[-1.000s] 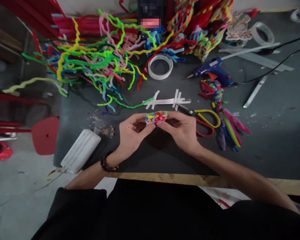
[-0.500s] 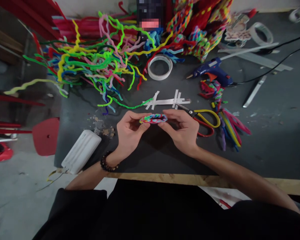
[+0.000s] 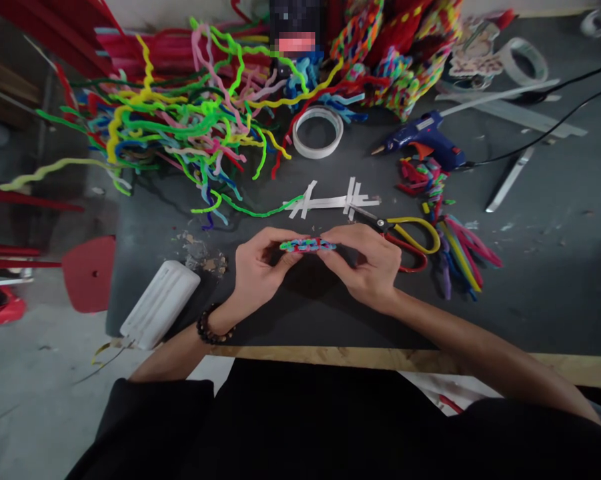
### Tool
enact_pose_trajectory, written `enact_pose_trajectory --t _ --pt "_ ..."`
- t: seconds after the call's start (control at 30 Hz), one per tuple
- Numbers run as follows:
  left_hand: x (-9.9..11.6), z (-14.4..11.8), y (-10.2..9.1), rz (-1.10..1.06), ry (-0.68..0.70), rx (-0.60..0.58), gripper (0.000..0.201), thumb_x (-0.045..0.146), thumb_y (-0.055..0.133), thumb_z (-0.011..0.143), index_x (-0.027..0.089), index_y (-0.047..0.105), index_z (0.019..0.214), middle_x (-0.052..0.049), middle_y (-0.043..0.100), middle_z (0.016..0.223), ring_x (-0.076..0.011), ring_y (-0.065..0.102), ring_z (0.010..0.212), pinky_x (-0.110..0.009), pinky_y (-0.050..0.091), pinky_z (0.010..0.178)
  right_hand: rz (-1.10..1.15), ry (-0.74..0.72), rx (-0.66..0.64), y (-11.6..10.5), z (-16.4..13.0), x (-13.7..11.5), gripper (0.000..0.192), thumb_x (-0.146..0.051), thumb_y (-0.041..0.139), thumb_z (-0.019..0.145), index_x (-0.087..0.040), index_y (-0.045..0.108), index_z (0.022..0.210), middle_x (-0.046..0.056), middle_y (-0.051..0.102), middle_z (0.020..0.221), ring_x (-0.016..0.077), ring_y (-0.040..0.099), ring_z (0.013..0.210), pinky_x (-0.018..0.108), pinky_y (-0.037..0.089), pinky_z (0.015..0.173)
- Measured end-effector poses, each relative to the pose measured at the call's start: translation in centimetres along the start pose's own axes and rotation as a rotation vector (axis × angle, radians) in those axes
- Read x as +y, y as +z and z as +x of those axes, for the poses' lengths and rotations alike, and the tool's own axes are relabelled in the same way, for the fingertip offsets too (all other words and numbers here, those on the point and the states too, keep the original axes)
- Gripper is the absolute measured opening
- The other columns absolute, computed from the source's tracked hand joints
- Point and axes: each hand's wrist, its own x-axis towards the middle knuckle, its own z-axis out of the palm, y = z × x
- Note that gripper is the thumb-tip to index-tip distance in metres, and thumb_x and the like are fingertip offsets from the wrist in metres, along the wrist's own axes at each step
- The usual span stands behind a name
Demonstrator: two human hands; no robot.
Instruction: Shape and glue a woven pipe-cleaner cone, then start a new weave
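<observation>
The dark tabletop [image 3: 540, 287] filled much of the view, with a tangle of fuzzy, brightly coloured stems [image 3: 207, 107] heaped at its far left. Over the near part, the person's left hand [image 3: 255, 270] and right hand [image 3: 373, 267] faced each other, the fingers of both curled into a pinch. A white oblong device [image 3: 161, 303] lay left of the left hand. The blue glue gun [image 3: 437, 143] rested farther off, to the right — and the scissors [image 3: 414, 227] lay just beside the right hand. A roll of white tape [image 3: 317, 153] lay beyond. Smallest was the multicoloured woven piece [image 3: 307, 245] — slim, between the hands, one end pinched by each.
</observation>
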Motion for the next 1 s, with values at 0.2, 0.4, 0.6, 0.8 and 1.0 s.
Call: enact_pose_trajectory --t 0.2,0.4,0.6,0.8,1.0 --pt "-0.2 0.1 0.2 -0.095 -0.087 0.015 0.031 0.034 0.089 0.084 0.020 0.076 0.109 -0.005 0.081 0.101 -0.0172 0.079 0.091 -0.026 0.066 0.082 0.078 0.109 -0.031 0.0 0.0 0.3 0.021 -0.028 0.079 0.091 -0.030 0.080 0.112 0.000 0.082 0.106 0.0197 0.077 0.095 0.038 0.064 0.090" --pt "0.0 -0.4 0.7 -0.069 -0.142 0.003 0.036 0.036 0.081 0.092 0.021 0.075 0.125 -0.007 0.081 0.118 -0.0194 0.078 0.106 -0.031 0.065 0.097 0.140 0.250 -0.100 0.2 0.3 0.3 0.023 -0.035 0.080 0.092 -0.029 0.082 0.114 0.000 0.083 0.110 0.0193 0.079 0.095 0.037 0.065 0.091" --pt "-0.2 -0.9 0.3 0.196 -0.057 0.012 0.047 0.042 0.080 0.093 0.027 0.072 0.136 -0.004 0.082 0.115 -0.0179 0.079 0.094 -0.028 0.064 0.090 0.034 0.143 -0.094 0.1 0.4 0.1 0.023 -0.030 0.080 0.092 -0.034 0.083 0.114 -0.002 0.084 0.109 0.0191 0.079 0.095 0.038 0.065 0.090" --pt "0.2 -0.7 0.2 0.320 0.030 0.037 0.028 0.043 0.074 0.097 0.026 0.079 0.118 -0.002 0.083 0.108 -0.0181 0.078 0.096 -0.029 0.062 0.089 0.024 0.126 -0.121 0.1 0.0 0.5 0.029 -0.033 0.084 0.089 -0.037 0.082 0.117 -0.003 0.084 0.109 0.0207 0.080 0.096 0.038 0.066 0.089" --pt "0.3 -0.6 -0.2 0.372 0.132 0.011 0.018 0.037 0.073 0.098 0.025 0.080 0.110 -0.001 0.084 0.098 -0.0148 0.078 0.082 -0.025 0.059 0.075 0.177 0.140 -0.178 -0.3 -0.1 1.2 0.043 -0.038 0.088 0.084 -0.040 0.078 0.126 -0.003 0.083 0.115 0.0201 0.080 0.099 0.037 0.065 0.092"
